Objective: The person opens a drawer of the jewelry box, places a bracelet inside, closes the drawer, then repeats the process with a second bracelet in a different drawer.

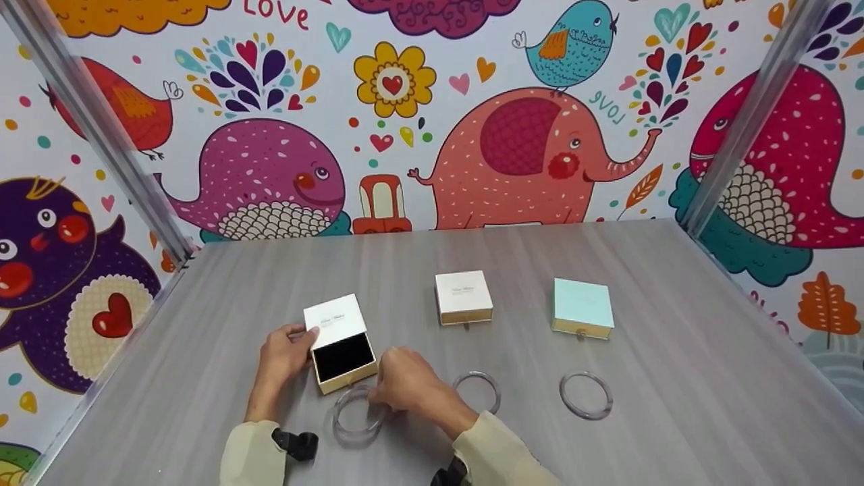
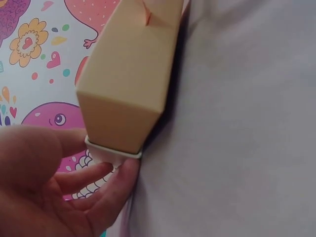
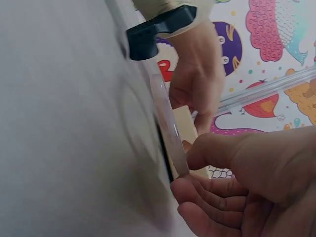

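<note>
My left hand (image 1: 287,354) holds the white sleeve of a small drawer-style gift box (image 1: 335,317) by its left side, thumb on the top edge. The box's drawer (image 1: 344,359) is pulled out toward me and shows a black lining inside a gold-coloured rim. Just to the right of the drawer, my right hand (image 1: 413,383) pinches a clear, greyish bangle (image 3: 169,123) between thumb and fingertips. In the right wrist view the bangle appears edge-on, tilted up, with its shadow on the table. The left wrist view shows fingers around the sleeve's end, beneath the drawer's yellow side (image 2: 123,64).
A closed white box (image 1: 464,293) and a closed mint-green box (image 1: 582,304) stand farther back on the grey table (image 1: 513,256). One bangle (image 1: 498,395) lies partly behind my right forearm, another bangle (image 1: 586,417) lies to the right. Cartoon-printed walls enclose the table.
</note>
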`<state>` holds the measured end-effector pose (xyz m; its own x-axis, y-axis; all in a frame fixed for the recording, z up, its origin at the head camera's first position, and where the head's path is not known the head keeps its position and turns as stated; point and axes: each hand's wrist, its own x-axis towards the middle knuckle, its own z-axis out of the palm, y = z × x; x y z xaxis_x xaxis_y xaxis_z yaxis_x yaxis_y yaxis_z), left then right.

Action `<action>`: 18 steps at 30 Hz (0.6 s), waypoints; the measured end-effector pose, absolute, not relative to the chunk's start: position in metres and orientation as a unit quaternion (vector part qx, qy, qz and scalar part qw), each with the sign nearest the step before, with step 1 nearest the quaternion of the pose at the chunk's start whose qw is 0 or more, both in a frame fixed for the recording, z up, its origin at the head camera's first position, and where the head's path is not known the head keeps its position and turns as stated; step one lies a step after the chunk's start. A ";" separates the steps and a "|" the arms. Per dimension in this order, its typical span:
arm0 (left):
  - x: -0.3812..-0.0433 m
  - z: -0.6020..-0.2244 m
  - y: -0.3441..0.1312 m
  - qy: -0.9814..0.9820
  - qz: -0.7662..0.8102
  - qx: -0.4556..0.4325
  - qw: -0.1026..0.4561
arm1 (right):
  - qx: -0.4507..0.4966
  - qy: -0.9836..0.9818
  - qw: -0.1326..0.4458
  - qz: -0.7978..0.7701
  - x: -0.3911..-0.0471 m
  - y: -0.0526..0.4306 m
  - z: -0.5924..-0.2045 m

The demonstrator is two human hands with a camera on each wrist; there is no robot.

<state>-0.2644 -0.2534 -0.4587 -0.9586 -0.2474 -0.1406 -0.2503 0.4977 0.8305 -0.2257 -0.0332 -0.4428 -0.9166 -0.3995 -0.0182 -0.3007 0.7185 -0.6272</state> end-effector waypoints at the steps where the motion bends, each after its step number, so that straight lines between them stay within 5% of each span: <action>1: -0.264 -0.459 -0.253 0.866 0.480 -0.142 -0.001 | -0.190 0.924 0.075 -0.322 -0.226 -0.033 -0.441; 18: -0.264 -0.457 -0.253 0.858 0.493 -0.143 0.003 | -0.192 0.916 0.069 -0.345 -0.235 -0.032 -0.428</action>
